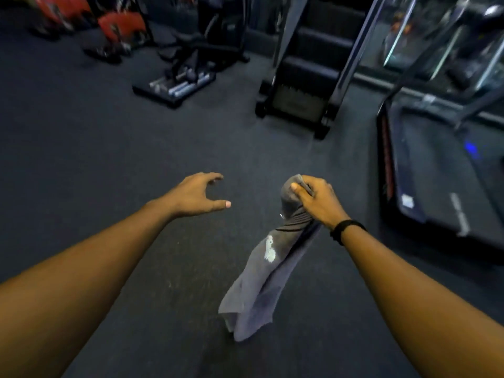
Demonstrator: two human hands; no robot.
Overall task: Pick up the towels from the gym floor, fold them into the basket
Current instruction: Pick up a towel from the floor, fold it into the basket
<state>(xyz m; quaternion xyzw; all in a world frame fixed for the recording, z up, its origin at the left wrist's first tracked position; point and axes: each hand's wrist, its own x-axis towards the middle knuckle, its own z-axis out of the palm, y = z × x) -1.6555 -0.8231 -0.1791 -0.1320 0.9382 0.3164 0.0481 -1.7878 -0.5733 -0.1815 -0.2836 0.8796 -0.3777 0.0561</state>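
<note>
A gray towel (259, 279) hangs down in the air above the dark floor (109, 148), bunched up at its top inside the right hand (316, 200), which grips it tight. The left hand (196, 195) is just to the left of it, holding nothing, with its fingers and thumb spread in a loose curve. A treadmill (436, 170) stands on the right, and a stair machine (308, 69) stands far ahead.

Looking into a gym: dark rubber floor (81, 137), treadmill (436, 186) standing at right, stair-climbing machine (308, 77) ahead, black exercise machine (191, 58) and red padded equipment (120, 25) standing behind.
</note>
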